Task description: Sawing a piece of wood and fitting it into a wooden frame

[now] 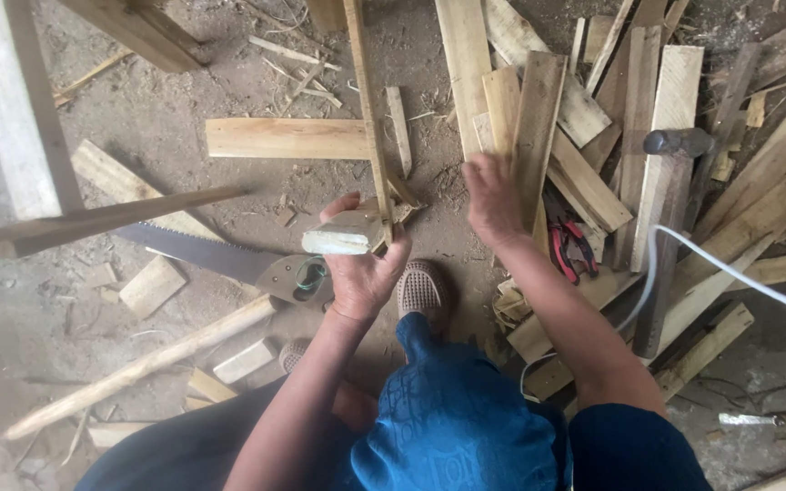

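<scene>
A dusty dirt floor [184, 86] strewn with chips fills the view. Scrap planks [593, 136] pile up at two o'clock, a handsaw [202, 250] lies at nine, under flat, soft daylight.

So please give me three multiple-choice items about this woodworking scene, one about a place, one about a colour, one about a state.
1. Where does the hand saw with the grey toothed blade lie?
A. on the dirt floor, left of the left hand
B. on top of the plank pile
C. in the right hand

2. What colour are the handles of the pliers by the right forearm?
A. blue
B. red
C. yellow

3. What is the left hand doing?
A. resting flat on the floor
B. gripping the hammer
C. holding a small pale wooden block

Answers: 1 A, the blade lies flat on the ground there. 2 B, red grips show beside the planks. 3 C, its fingers wrap the block, while the right hand lies on the pale wooden planks.
</scene>
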